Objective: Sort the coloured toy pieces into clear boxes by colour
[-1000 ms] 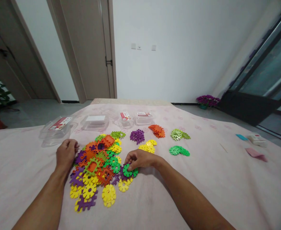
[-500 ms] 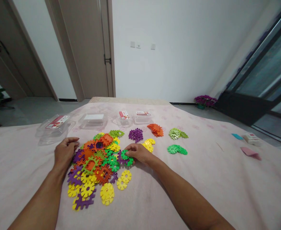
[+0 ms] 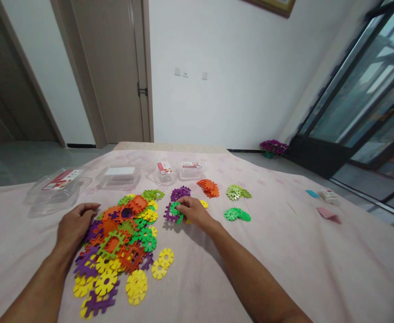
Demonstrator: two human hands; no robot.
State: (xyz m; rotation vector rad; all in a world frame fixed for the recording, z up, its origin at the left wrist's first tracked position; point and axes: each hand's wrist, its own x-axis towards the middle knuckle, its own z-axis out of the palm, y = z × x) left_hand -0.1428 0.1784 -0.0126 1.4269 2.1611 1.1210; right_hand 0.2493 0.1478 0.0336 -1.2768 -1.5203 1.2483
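My right hand (image 3: pixel 194 211) pinches a purple notched square piece (image 3: pixel 170 213) and green notched discs (image 3: pixel 178 217), held just above the cloth. Behind them lies a purple stack of pieces (image 3: pixel 180 193), and yellow discs (image 3: pixel 204 204) are partly covered by the hand. At the left edge of a mixed heap of interlocking plastic pieces (image 3: pixel 116 244), my left hand (image 3: pixel 76 225) rests with loosely bent fingers and no piece visible in it. Orange, green, purple and yellow pieces overlap in the heap. Yellow discs (image 3: pixel 136 287) lie at its front.
Sorted groups sit farther right: orange pieces (image 3: pixel 209 188), light green pieces (image 3: pixel 237 192) and green discs (image 3: pixel 237 214). Clear plastic boxes (image 3: pixel 119 178) line the far side of the pink cloth (image 3: pixel 284 269). A pink paper (image 3: pixel 328 214) and a small white pack (image 3: pixel 330 197) lie far right.
My right hand has lifted the purple square and green discs off the heap's right side and carried them away toward the purple stack. My left hand stays beside the heap. The camera view has shifted.
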